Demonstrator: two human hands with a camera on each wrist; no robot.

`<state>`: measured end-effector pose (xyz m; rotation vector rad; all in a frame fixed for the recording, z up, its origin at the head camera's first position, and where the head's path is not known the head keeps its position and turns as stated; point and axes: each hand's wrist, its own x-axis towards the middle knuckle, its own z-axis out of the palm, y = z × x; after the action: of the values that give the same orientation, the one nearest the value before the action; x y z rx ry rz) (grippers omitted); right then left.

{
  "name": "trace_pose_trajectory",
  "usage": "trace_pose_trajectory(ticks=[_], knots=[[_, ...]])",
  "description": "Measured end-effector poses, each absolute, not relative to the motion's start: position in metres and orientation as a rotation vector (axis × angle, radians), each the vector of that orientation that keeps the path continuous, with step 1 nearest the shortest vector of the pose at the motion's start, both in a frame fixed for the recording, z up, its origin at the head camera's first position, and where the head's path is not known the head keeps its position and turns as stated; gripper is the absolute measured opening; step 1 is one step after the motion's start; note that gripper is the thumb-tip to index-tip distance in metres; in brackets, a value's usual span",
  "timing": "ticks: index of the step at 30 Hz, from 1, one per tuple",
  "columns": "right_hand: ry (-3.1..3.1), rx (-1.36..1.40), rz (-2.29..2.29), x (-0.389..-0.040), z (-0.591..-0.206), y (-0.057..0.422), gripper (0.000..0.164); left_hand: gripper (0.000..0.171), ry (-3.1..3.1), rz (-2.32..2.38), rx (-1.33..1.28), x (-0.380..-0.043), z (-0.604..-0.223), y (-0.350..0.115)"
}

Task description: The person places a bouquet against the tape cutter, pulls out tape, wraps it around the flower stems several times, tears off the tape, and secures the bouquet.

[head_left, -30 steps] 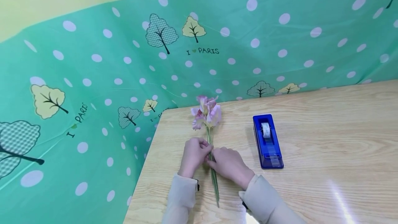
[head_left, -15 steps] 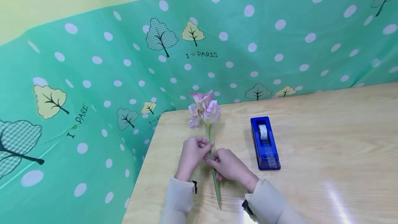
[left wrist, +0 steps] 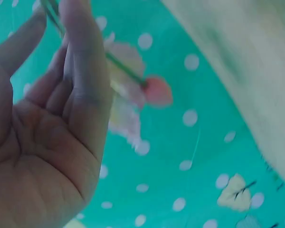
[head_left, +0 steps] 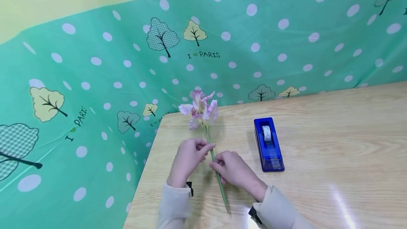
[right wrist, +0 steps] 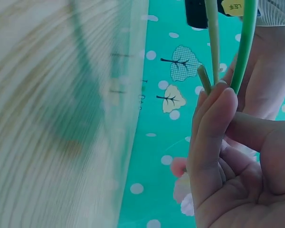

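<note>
Light purple-and-pink flowers point(head_left: 201, 107) on green stems point(head_left: 222, 192) lie slanted over the table in the head view, blossoms at the far end. My left hand point(head_left: 190, 154) pinches the stems below the blossoms with thumb and fingertips. Just nearer to me, my right hand point(head_left: 236, 170) pinches them too, its thumb across the stems. A pink bud point(left wrist: 158, 91) shows beyond the fingers in the left wrist view. The right wrist view shows a thick green stem point(right wrist: 247, 47) and a paler stem point(right wrist: 213, 38) rising from the pinch, with a short cut stem end point(right wrist: 204, 78) beside them.
To the right of the hands stands a blue tape dispenser point(head_left: 264, 156) with a roll of clear tape point(head_left: 266, 133). The wooden table point(head_left: 337, 130) ends at a green polka-dot cloth point(head_left: 222, 66) behind and on the left.
The blossoms have swung left and the stems slant more. My left hand has shifted a little left along with them, and my right hand has turned slightly, staying near the same spot.
</note>
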<state>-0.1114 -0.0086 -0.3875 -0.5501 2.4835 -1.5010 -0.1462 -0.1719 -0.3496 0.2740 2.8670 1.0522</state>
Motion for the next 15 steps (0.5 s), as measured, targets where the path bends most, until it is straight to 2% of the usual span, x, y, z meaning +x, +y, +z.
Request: trace_pose_trajectory(ticks=[5,11,15], knots=[[2.522,-0.597,-1.482,-0.103,-0.384,0.003,0.030,0.004,3.127,0.762,0.651,-0.135,-0.334,-0.173],[2.558,-0.656,-1.408,-0.095,-0.383,0.015,0.036,0.025,3.200,0.557,1.314,-0.131,-0.330,-0.167],[2.565,-0.691,-1.392,-0.088,-0.382,0.021,0.036,0.036,3.146,0.385,1.384,-0.128,-0.332,-0.162]])
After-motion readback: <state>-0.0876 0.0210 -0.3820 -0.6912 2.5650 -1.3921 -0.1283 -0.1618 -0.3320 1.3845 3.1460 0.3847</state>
